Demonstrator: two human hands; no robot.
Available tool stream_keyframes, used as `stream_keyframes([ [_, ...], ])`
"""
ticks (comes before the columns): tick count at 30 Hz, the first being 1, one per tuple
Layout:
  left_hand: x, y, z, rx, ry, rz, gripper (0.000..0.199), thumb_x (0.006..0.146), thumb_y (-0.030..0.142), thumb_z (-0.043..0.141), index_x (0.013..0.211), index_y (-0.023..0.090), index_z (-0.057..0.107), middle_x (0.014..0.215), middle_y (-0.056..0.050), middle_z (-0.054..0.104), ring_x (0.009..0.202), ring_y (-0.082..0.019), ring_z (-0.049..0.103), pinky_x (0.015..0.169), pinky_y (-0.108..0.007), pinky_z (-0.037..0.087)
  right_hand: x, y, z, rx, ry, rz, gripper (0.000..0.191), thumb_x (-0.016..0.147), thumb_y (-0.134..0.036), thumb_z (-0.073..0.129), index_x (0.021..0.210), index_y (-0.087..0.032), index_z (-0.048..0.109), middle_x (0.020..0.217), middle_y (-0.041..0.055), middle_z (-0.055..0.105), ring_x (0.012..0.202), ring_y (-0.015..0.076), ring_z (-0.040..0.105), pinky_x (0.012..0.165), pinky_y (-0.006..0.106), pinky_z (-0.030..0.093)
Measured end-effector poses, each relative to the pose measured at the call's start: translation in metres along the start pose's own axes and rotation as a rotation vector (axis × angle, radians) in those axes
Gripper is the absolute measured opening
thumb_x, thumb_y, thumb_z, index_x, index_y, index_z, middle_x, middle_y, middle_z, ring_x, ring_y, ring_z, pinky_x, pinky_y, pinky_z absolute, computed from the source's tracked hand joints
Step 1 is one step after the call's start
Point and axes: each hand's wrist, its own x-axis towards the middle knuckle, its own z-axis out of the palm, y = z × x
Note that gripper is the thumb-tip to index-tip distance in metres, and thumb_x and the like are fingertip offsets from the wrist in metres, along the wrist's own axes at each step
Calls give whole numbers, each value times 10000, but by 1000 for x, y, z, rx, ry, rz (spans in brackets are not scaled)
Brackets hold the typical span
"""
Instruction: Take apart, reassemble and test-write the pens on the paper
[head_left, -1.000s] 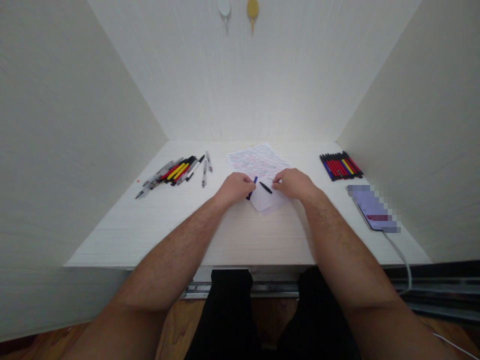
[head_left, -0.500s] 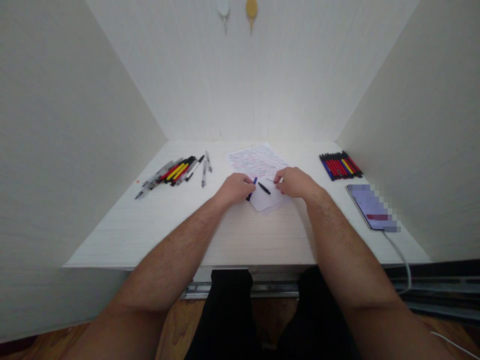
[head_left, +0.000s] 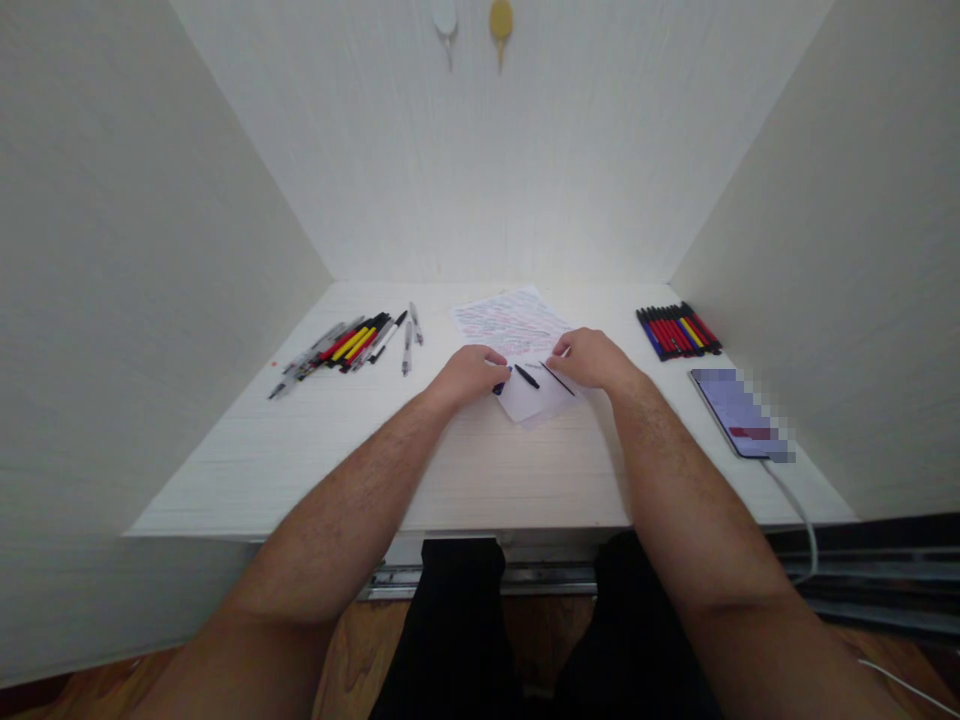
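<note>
My left hand (head_left: 477, 373) is closed around a dark blue pen barrel (head_left: 502, 385), mostly hidden by the fingers. Just right of it, a short black pen part (head_left: 527, 376) lies on a blank white sheet of paper (head_left: 525, 404). A thin dark pen refill (head_left: 559, 379) rests slanted on the same sheet, right below the fingertips of my right hand (head_left: 583, 355). That hand's thumb and forefinger are slightly apart, with nothing visible between them. Behind both hands lies a scribbled sheet of paper (head_left: 510, 318).
On the left are a pile of mixed pens (head_left: 349, 345) and two clear pen barrels (head_left: 407, 348). A row of red, blue and yellow pens (head_left: 679, 332) lies at right, with a cabled phone (head_left: 739, 412) in front. Walls enclose the white desk (head_left: 315, 460) on three sides.
The thin refill has left my right fingers and now lies on the paper. My right hand has risen slightly. The blue barrel in my left hand has tilted and shows less.
</note>
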Motion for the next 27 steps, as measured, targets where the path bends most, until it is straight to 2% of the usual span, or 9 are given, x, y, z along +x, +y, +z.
stream_keyframes([
  [5,-4,4,-4,-200,-124,-73,317,697,234,626,990,159,721,579,-12,608,417,-84,388,433,-249,271,4,3,5,2,41,26,277,803,-389,632,976,-207,749,1034,98,741,945,239,675,817,330,498],
  [9,-5,5,-7,-248,-157,-87,304,708,211,614,994,156,700,549,-1,578,403,-81,374,435,-247,252,7,5,9,28,55,44,279,803,-397,633,972,-207,748,1036,96,739,958,223,668,843,317,488],
  [12,-4,3,-6,-171,-68,-46,298,718,221,616,1006,171,676,586,0,605,451,-94,448,472,-241,317,9,7,12,70,97,83,273,806,-393,629,972,-208,744,1020,94,737,941,214,664,840,319,487],
  [16,0,-3,-4,104,105,109,265,732,280,644,981,194,670,743,-24,686,652,-144,597,636,-256,439,15,13,16,143,164,135,233,797,-362,627,915,-201,746,966,84,740,900,207,660,818,319,489],
  [20,7,-14,-7,356,236,186,221,789,321,607,963,210,687,814,-51,701,790,-200,626,753,-294,457,24,27,23,225,236,161,216,785,-325,627,884,-177,750,939,89,744,889,202,658,825,306,484],
  [24,20,-29,-15,383,329,179,166,805,276,567,872,206,703,851,-71,708,813,-214,625,759,-300,456,32,44,30,322,345,250,226,793,-277,584,893,-156,746,924,94,745,875,205,660,823,300,485],
  [27,27,-38,-21,364,323,148,176,802,266,566,855,189,715,877,-80,717,838,-212,626,775,-292,457,34,51,33,413,387,300,245,800,-259,562,917,-136,738,933,104,742,881,207,660,823,294,485],
])
